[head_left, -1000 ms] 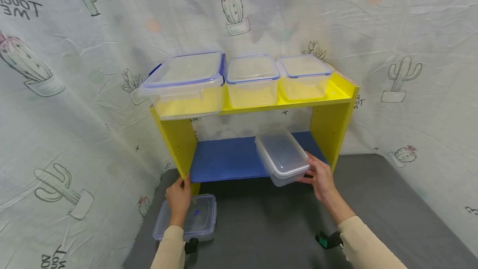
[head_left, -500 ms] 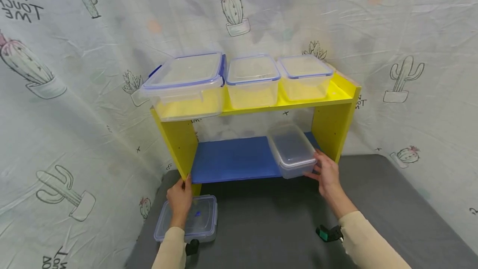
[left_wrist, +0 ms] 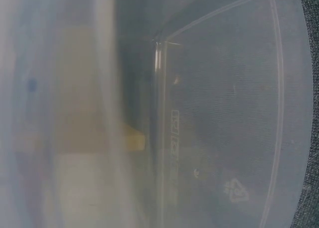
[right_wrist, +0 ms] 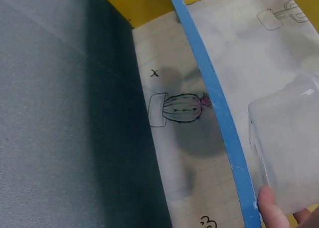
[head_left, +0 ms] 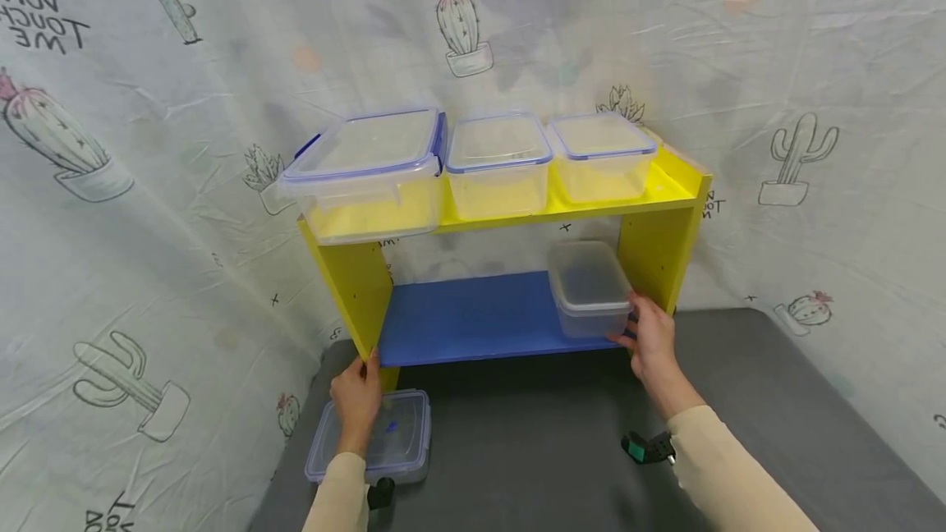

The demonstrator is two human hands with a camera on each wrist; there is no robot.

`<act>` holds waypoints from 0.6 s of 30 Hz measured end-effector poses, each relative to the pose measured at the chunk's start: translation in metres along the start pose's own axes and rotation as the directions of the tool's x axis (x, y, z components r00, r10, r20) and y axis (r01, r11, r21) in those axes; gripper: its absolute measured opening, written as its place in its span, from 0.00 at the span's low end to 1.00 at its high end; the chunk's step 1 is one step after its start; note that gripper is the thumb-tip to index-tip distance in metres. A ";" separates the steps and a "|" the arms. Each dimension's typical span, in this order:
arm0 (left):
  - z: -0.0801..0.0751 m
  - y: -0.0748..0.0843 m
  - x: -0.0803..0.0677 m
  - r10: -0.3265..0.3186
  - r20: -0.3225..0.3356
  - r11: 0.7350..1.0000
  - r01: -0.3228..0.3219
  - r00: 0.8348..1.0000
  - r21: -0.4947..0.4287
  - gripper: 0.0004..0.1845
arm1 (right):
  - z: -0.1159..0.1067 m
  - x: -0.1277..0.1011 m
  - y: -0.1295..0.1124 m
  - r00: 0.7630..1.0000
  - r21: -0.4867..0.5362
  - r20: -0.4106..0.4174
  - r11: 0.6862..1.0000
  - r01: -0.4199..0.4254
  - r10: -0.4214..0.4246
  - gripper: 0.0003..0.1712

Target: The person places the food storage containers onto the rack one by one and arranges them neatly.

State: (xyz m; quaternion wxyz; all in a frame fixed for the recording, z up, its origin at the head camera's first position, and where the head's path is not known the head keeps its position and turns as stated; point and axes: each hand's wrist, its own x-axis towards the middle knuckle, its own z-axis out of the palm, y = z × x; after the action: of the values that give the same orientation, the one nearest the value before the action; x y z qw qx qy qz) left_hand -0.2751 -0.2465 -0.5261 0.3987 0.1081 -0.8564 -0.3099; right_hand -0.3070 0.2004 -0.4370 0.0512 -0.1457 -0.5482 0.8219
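Note:
My right hand (head_left: pixel 652 339) holds a clear plastic food container (head_left: pixel 591 282) by its front right corner. The container sits at the right end of the blue lower board (head_left: pixel 473 318), near the yellow side panel. In the right wrist view, fingertips (right_wrist: pixel 269 205) touch the container (right_wrist: pixel 289 143) beside the board's blue edge (right_wrist: pixel 214 98). My left hand (head_left: pixel 358 396) grips the front edge of the yellow shelf (head_left: pixel 353 290) at its lower left. Below that hand, a flat lidded container (head_left: pixel 399 437) lies on the dark table; its clear plastic fills much of the left wrist view.
Along the yellow top shelf stand a large blue-rimmed container (head_left: pixel 369 179) and two smaller ones, the middle (head_left: pixel 498 167) and right (head_left: pixel 602 158). The large one overhangs the front edge. A cactus-print sheet (head_left: pixel 222 105) hangs behind the dark grey table (head_left: pixel 532 442).
My right hand has moved the container rightward and farther back along the blue board, straightening it beside the right panel. My left hand stays at the shelf's edge.

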 end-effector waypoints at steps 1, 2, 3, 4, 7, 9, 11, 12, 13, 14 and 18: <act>0.000 0.000 0.000 0.002 -0.003 1.000 -0.002 1.000 0.001 0.22 | 0.000 0.001 0.000 1.000 0.003 -0.006 1.000 -0.002 0.002 0.20; 0.000 -0.001 0.000 0.005 -0.005 1.000 -0.005 1.000 0.003 0.22 | 0.000 0.002 0.000 1.000 0.005 -0.005 1.000 -0.005 0.005 0.20; 0.001 -0.001 0.000 0.008 -0.006 1.000 -0.008 1.000 0.006 0.23 | 0.000 0.003 0.000 1.000 0.005 -0.010 1.000 -0.007 0.007 0.19; 0.001 -0.001 0.000 0.009 -0.006 1.000 -0.009 1.000 0.004 0.23 | 0.000 0.004 0.000 1.000 -0.001 -0.016 1.000 -0.007 0.007 0.19; 0.001 -0.001 -0.001 0.009 -0.002 1.000 -0.009 1.000 0.004 0.23 | 0.000 0.007 0.000 0.999 -0.042 -0.033 0.999 0.006 -0.008 0.23; 0.001 -0.001 -0.001 0.009 0.003 1.000 -0.009 1.000 0.000 0.23 | 0.000 0.009 0.000 0.998 -0.085 -0.046 0.996 0.028 -0.032 0.26; 0.001 -0.001 0.000 0.006 0.004 1.000 -0.006 1.000 0.004 0.23 | 0.000 0.011 0.000 0.997 -0.136 -0.044 0.989 0.053 -0.059 0.29; 0.001 -0.001 0.000 0.006 0.003 1.000 -0.006 1.000 0.007 0.23 | 0.000 0.012 0.000 0.997 -0.163 -0.039 0.984 0.066 -0.073 0.30; 0.000 0.000 0.000 0.004 0.002 1.000 -0.004 1.000 0.007 0.23 | 0.000 0.012 0.000 0.996 -0.189 -0.033 0.979 0.077 -0.084 0.31; 0.000 0.000 0.000 0.002 0.001 1.000 -0.002 1.000 0.008 0.23 | 0.001 0.011 0.001 0.995 -0.216 -0.028 0.973 0.085 -0.093 0.32; 0.001 -0.001 0.000 -0.002 0.003 1.000 0.002 1.000 0.014 0.23 | 0.002 0.009 -0.001 0.992 -0.326 -0.011 0.938 0.118 -0.128 0.34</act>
State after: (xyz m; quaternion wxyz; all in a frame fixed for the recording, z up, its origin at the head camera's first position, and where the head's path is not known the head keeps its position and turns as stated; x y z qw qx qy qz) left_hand -0.2754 -0.2466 -0.5272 0.3964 0.1114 -0.8590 -0.3043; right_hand -0.3165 0.2014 -0.4373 0.0867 -0.1306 -0.6831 0.7133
